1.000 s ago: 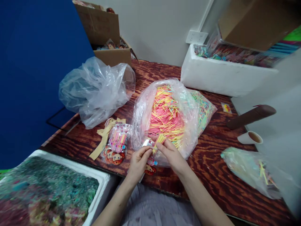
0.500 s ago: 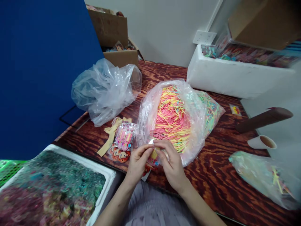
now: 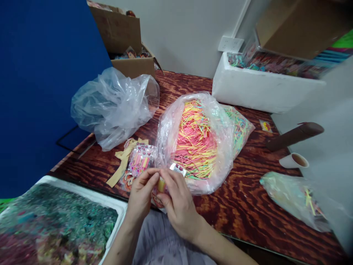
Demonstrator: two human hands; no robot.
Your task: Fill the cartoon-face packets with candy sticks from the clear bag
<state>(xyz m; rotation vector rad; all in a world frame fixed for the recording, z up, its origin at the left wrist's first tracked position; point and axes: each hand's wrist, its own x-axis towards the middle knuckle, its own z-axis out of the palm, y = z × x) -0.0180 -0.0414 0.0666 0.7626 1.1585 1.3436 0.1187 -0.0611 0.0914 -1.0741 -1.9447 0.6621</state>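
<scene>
Both hands meet at the table's front edge, around a small clear packet (image 3: 161, 184) with yellow sticks in it. My left hand (image 3: 142, 193) pinches the packet's left side between thumb and fingers. On the other side, my right hand (image 3: 178, 202) has its fingers and thumb closed on the packet, hiding much of it. Its printed end (image 3: 178, 169) shows beyond the fingers. Just past the hands lies an open clear bag (image 3: 223, 147) full of thin pink and yellow sticks (image 3: 195, 141). Filled packets (image 3: 142, 160) with cartoon faces lie left of the hands, beside a beige strip (image 3: 120, 169).
A crumpled clear bag (image 3: 118, 103) and a cardboard box (image 3: 134, 68) are at back left. White foam boxes stand at back right (image 3: 261, 86) and front left (image 3: 121, 209). A paper cup (image 3: 288, 161), brown tube (image 3: 295, 136) and plastic bag (image 3: 289, 198) lie right.
Both hands have shifted left and slightly down relative to the stick bag. The packet's printed end now shows beyond the right fingers. The whole view has swung a little to the right.
</scene>
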